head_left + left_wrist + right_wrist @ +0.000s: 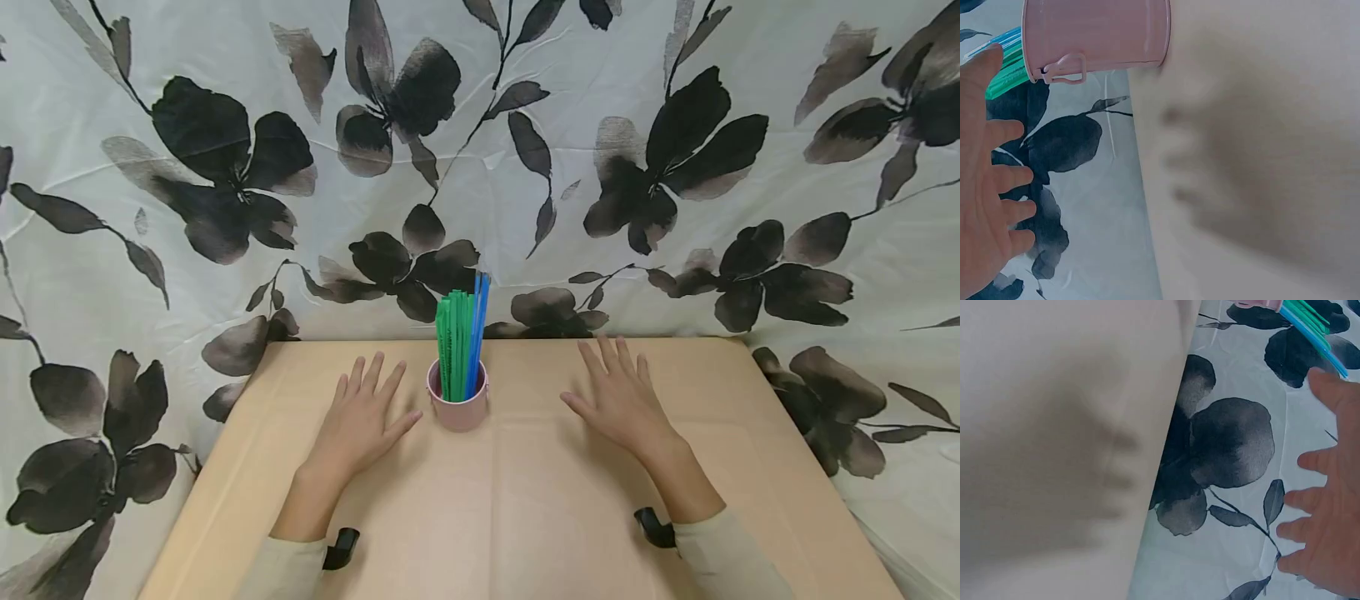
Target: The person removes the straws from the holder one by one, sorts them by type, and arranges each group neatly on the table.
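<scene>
A small pink metal bucket (458, 414) with a side handle stands upright on the table. Several thin green sticks (454, 346) and a few thin blue sticks (477, 333) rise from it, possibly straws. Left of the bucket is my left hand (362, 419), palm down with fingers spread, its thumb close to the bucket's side. My right hand (625, 406) is farther off to the right, fingers also spread. Both hands cast shadows on the table below and hold nothing. In the left wrist view, the left thumb overlaps the green and blue sticks.
The light tan table (495, 517) has a faint crease down its middle. Behind it hangs a white cloth (525, 208) printed with dark flowers, reaching down past both sides. A black strap (342, 548) circles the left wrist, another black strap (655, 527) the right.
</scene>
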`<state>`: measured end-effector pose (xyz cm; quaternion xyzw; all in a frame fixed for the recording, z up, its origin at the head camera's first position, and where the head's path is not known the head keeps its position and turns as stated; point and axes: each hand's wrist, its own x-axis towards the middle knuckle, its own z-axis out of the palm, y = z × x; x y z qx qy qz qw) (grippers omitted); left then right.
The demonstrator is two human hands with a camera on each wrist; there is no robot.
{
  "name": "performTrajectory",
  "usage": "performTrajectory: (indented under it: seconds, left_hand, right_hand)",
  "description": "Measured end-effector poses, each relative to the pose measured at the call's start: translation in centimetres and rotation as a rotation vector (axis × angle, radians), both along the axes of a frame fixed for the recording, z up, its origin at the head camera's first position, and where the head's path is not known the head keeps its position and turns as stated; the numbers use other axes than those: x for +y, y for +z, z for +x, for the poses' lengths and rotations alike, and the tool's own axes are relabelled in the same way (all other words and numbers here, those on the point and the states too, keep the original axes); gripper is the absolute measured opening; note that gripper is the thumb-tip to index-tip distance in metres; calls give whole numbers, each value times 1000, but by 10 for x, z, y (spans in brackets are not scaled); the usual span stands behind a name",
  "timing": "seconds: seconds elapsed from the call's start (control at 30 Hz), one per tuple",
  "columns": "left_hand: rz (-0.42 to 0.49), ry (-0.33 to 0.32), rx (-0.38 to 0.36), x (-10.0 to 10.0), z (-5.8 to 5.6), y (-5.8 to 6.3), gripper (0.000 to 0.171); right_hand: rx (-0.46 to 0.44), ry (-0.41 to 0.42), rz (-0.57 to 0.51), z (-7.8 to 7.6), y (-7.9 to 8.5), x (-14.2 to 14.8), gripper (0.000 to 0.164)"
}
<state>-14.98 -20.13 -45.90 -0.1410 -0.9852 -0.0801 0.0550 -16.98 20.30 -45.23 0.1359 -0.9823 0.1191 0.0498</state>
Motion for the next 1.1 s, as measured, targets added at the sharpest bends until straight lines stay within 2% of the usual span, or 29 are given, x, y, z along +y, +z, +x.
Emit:
performTrajectory:
  seconds: [0.17,0.43,0.57,0.73,0.9,1.1]
  left_hand:
    - [2,-37,19,1,-6,2,81]
    - [-7,-91,1,3,-17,2,81]
    - [-11,-125,21,5,-22,3,82]
    - [-1,-197,56,5,-28,4,83]
    - [56,-268,70,6,-32,-2,83]
    - [198,-272,52,11,-31,-9,85]
  right_hand:
    - [32,55,1,-6,0,-2,84]
    - [42,98,-47,-21,8,-6,84]
    - [24,132,-89,-27,15,-13,83]
    - [-4,184,-101,-36,21,-29,81]
    - [-55,229,-180,-44,23,-45,77]
    - [-101,250,-312,-58,20,-63,72]
